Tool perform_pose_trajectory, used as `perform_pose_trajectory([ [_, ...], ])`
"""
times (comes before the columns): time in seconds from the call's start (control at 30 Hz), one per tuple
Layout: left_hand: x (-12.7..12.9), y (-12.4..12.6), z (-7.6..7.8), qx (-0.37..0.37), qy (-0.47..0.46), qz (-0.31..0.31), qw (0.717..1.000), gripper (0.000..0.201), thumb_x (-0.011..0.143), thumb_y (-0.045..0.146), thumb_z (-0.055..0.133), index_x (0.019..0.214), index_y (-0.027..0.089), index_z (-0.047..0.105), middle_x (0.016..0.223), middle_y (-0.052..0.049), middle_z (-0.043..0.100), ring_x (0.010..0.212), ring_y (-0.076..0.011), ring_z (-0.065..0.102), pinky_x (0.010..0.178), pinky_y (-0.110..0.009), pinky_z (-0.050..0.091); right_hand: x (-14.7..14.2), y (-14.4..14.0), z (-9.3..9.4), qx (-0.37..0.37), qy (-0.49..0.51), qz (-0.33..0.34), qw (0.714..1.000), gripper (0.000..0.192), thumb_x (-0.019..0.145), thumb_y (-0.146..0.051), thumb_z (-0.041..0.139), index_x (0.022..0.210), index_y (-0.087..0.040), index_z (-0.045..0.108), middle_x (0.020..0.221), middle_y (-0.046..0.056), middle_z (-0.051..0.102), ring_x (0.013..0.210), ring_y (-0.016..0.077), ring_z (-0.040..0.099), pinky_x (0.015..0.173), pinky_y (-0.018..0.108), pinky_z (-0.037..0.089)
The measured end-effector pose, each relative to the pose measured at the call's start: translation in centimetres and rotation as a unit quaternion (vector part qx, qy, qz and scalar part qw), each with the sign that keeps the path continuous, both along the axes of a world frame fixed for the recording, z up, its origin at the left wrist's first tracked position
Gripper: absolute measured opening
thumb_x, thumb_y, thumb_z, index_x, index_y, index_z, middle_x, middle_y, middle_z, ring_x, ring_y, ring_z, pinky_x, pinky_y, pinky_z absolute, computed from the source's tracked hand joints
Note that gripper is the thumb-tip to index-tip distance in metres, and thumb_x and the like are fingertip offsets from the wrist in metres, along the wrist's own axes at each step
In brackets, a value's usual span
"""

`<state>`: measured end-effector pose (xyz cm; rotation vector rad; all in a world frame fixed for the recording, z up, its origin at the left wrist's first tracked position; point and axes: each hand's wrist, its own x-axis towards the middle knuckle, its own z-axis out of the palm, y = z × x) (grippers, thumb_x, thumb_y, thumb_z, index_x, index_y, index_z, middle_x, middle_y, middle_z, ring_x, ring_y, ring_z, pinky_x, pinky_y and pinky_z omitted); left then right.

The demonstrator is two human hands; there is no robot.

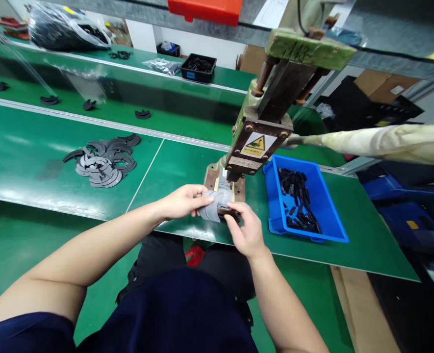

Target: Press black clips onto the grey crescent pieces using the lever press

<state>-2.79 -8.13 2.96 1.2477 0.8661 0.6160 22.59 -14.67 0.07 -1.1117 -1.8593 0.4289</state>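
Note:
At the base of a green hand press (249, 142), my left hand (187, 201) grips a grey curved plastic part (211, 208), thumb on top and fingers beneath. My right hand (246, 229) is at the right end of that part, thumb and forefinger pinched close together by its edge. Whatever sits between those right fingertips is too small to make out. Under the press ram, the part lies partly over the brown metal base (240, 189). To the left on the green bench rests a pile of similar grey curved parts (104, 162).
A blue bin (325, 196) with small black pieces stands right of the press. The press lever (367, 142), wrapped in pale material, sticks out rightward. Several dark curved parts (142, 114) lie on the belt beyond. A black tray (199, 68) and a plastic bag (67, 29) are farther back.

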Motion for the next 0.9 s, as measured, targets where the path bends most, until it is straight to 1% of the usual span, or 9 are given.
perform_pose_trajectory([
  [0.07, -0.6, 2.3, -1.7, -0.018, -0.003, 0.095, 0.995, 0.046, 0.088, 0.055, 0.085, 0.078, 0.016, 0.062, 0.062, -0.001, 0.064, 0.049, -0.0081, 0.055, 0.046, -0.018, 0.042, 2.2, -0.5, 0.4, -0.007, 0.002, -0.034, 0.999, 0.029, 0.096, -0.028, 0.067, 0.125, -0.027, 0.068, 0.115, 0.007, 0.077, 0.109, 0.0212, 0.075, 0.097, 0.04, 0.063],
  [0.13, -1.0, 5.9, -3.3, -0.067, 0.002, 0.21, 0.975, 0.041, 0.088, 0.046, 0.087, 0.077, 0.017, 0.06, 0.061, -0.001, 0.063, 0.048, -0.0079, 0.056, 0.045, -0.017, 0.044, 4.9, -1.0, 0.9, -0.011, 0.004, -0.078, 0.997, 0.024, 0.096, -0.029, 0.067, 0.12, -0.027, 0.07, 0.114, 0.007, 0.077, 0.109, 0.0216, 0.074, 0.099, 0.042, 0.062],
  [0.23, -1.0, 13.0, -4.0, -0.116, 0.022, 0.314, 0.942, 0.033, 0.091, 0.033, 0.085, 0.08, 0.017, 0.059, 0.061, -0.002, 0.064, 0.046, -0.0088, 0.058, 0.046, -0.018, 0.048, 8.7, -1.5, 1.6, -0.021, -0.002, -0.146, 0.989, 0.02, 0.097, -0.034, 0.068, 0.114, -0.027, 0.072, 0.113, 0.007, 0.077, 0.108, 0.0216, 0.074, 0.099, 0.041, 0.061],
  [0.33, -0.4, 20.1, -2.8, -0.094, 0.021, 0.345, 0.934, 0.022, 0.099, 0.032, 0.075, 0.092, 0.014, 0.065, 0.068, -0.005, 0.069, 0.051, -0.0099, 0.064, 0.05, -0.017, 0.051, 11.5, -1.7, 2.2, -0.039, -0.015, -0.197, 0.98, 0.023, 0.098, -0.04, 0.066, 0.115, -0.026, 0.073, 0.112, 0.007, 0.078, 0.104, 0.0215, 0.075, 0.096, 0.04, 0.061],
  [0.43, 0.2, 24.3, -2.3, -0.072, 0.025, 0.352, 0.933, 0.023, 0.103, 0.036, 0.067, 0.107, 0.014, 0.067, 0.084, -0.01, 0.077, 0.066, -0.0148, 0.074, 0.062, -0.023, 0.061, 14.0, -1.4, 2.6, -0.084, -0.059, -0.234, 0.967, 0.032, 0.099, -0.05, 0.062, 0.119, -0.027, 0.071, 0.116, 0.007, 0.078, 0.104, 0.0214, 0.075, 0.097, 0.041, 0.062],
  [0.57, 0.2, 24.3, -5.1, -0.052, 0.069, 0.353, 0.932, 0.021, 0.099, 0.032, 0.073, 0.101, 0.012, 0.067, 0.083, -0.011, 0.076, 0.061, -0.0154, 0.071, 0.063, -0.028, 0.062, 18.4, 0.4, 3.1, -0.188, -0.183, -0.241, 0.935, 0.043, 0.096, -0.06, 0.058, 0.12, -0.027, 0.068, 0.128, 0.009, 0.075, 0.106, 0.0243, 0.074, 0.098, 0.046, 0.062],
  [0.7, -0.7, 21.6, -8.0, 0.001, 0.071, 0.334, 0.94, 0.023, 0.093, 0.03, 0.081, 0.09, 0.013, 0.065, 0.082, -0.007, 0.075, 0.06, -0.0099, 0.066, 0.065, -0.024, 0.058, 21.6, 3.9, 3.0, -0.271, -0.277, -0.185, 0.903, 0.056, 0.079, -0.053, 0.077, 0.126, -0.023, 0.069, 0.132, 0.013, 0.073, 0.113, 0.0301, 0.073, 0.102, 0.048, 0.06],
  [0.8, -1.6, 19.4, -8.8, 0.025, 0.064, 0.316, 0.946, 0.027, 0.09, 0.032, 0.084, 0.092, 0.014, 0.065, 0.085, -0.006, 0.076, 0.064, -0.0099, 0.067, 0.064, -0.022, 0.057, 21.4, 6.3, 2.4, -0.328, -0.33, -0.123, 0.877, 0.073, 0.064, -0.041, 0.09, 0.131, -0.024, 0.068, 0.13, 0.012, 0.075, 0.111, 0.0287, 0.074, 0.1, 0.041, 0.06],
  [0.9, -2.5, 16.8, -9.3, 0.055, 0.049, 0.288, 0.955, 0.034, 0.086, 0.039, 0.087, 0.096, 0.014, 0.067, 0.09, -0.008, 0.078, 0.069, -0.0117, 0.069, 0.066, -0.023, 0.057, 20.0, 7.6, 1.5, -0.36, -0.36, -0.079, 0.857, 0.066, 0.065, -0.033, 0.091, 0.126, -0.023, 0.069, 0.123, 0.01, 0.076, 0.104, 0.024, 0.074, 0.093, 0.034, 0.06],
])
